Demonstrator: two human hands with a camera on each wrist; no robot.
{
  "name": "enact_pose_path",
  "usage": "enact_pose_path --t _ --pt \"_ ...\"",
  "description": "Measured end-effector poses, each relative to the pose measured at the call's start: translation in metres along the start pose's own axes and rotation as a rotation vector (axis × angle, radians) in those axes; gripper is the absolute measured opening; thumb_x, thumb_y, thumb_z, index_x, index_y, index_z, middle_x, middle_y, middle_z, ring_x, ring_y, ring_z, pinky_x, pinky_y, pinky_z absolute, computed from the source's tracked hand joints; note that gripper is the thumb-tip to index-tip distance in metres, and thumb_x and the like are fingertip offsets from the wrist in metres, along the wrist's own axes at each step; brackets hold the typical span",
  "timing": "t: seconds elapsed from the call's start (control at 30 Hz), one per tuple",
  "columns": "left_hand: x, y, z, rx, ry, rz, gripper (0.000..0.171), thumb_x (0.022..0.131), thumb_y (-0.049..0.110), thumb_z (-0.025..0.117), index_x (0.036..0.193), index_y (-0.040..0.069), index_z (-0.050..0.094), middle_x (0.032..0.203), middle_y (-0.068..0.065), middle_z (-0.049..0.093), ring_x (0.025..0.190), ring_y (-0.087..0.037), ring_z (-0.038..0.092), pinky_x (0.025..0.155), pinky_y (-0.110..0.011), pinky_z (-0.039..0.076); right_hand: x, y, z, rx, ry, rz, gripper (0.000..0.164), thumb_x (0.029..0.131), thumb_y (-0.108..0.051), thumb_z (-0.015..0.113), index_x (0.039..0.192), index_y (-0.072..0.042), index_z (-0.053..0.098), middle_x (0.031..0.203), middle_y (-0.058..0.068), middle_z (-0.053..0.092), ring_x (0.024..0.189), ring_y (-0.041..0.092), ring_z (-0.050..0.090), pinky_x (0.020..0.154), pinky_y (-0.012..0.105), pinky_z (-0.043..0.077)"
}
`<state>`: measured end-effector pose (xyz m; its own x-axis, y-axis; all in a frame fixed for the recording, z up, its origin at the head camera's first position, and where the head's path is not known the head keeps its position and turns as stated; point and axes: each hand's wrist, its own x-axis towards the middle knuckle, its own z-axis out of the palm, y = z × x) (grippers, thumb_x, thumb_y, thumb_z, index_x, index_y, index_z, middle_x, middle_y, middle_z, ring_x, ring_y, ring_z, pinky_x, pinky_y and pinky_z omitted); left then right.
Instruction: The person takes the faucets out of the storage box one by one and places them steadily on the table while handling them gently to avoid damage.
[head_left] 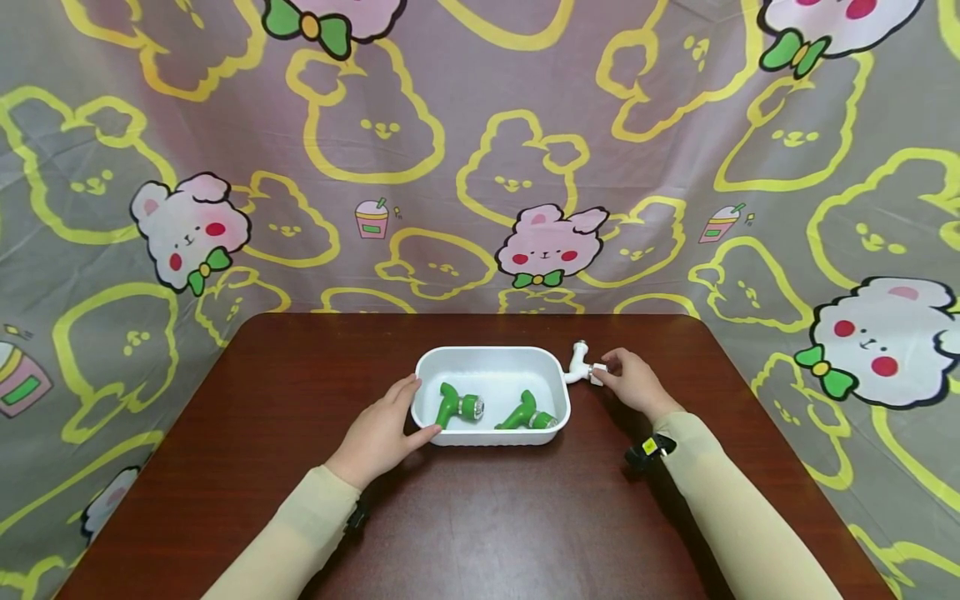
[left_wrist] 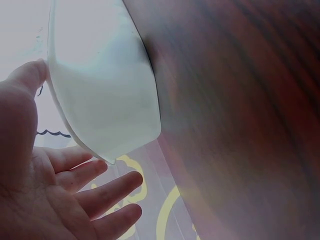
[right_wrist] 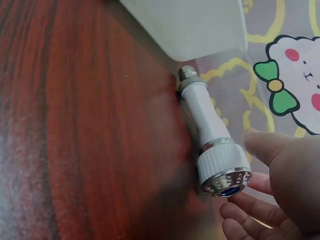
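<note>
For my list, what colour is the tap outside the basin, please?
The tap is white with silvery fittings, shown best in the right wrist view.

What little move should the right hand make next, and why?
Perhaps the right hand should gently pinch the white tap. It sits at the tap's wide end, thumb seemingly not pressing. The tap lies beside the white basin, while two green taps lie inside, and the left hand, touching the rim, could steady the basin.

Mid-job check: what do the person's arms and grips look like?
Left grip and right grip: bare, ungloved hands. Left sleeve and right sleeve: long, pale cream. Left wrist device and right wrist device: black; the right one carries a yellow marking.
</note>
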<state>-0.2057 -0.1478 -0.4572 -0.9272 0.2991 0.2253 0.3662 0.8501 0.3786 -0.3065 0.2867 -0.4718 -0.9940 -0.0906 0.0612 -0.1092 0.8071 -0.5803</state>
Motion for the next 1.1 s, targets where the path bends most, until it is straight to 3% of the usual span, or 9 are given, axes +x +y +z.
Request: enact_pose_path --t 0.53,0.87,1.1 --pt "0.000 0.001 -0.001 0.004 0.001 -0.005 0.087 0.089 0.052 0.077 0.151 -0.002 0.047 0.156 -0.021 0.048 0.129 -0.039 0.061 0.102 -0.051 0.053 -0.003 -0.016 -0.014 0.001 0.147 -0.061 0.027 0.101 -0.021 0.066 0.116 0.001 0.066 0.114 0.023 0.067 0.103 0.037 0.063 0.089 0.051 0.050" --pt "0.000 0.000 0.000 0.000 -0.004 -0.007 0.087 0.089 0.051 0.078 0.151 -0.002 0.046 0.156 -0.021 0.047 0.129 -0.039 0.061 0.102 -0.051 0.053 -0.011 -0.051 -0.018 0.080 0.159 -0.097 0.025 0.101 -0.018 0.066 0.118 0.000 0.066 0.118 0.022 0.066 0.109 0.038 0.065 0.094 0.052 0.052" --pt "0.000 0.000 0.001 -0.002 -0.005 -0.009 0.088 0.090 0.051 0.078 0.152 -0.002 0.045 0.156 -0.021 0.047 0.129 -0.039 0.061 0.103 -0.051 0.053 -0.018 -0.075 -0.014 0.100 0.166 -0.157 0.020 0.101 -0.019 0.068 0.113 -0.004 0.067 0.112 0.016 0.065 0.102 0.034 0.063 0.089 0.047 0.052"
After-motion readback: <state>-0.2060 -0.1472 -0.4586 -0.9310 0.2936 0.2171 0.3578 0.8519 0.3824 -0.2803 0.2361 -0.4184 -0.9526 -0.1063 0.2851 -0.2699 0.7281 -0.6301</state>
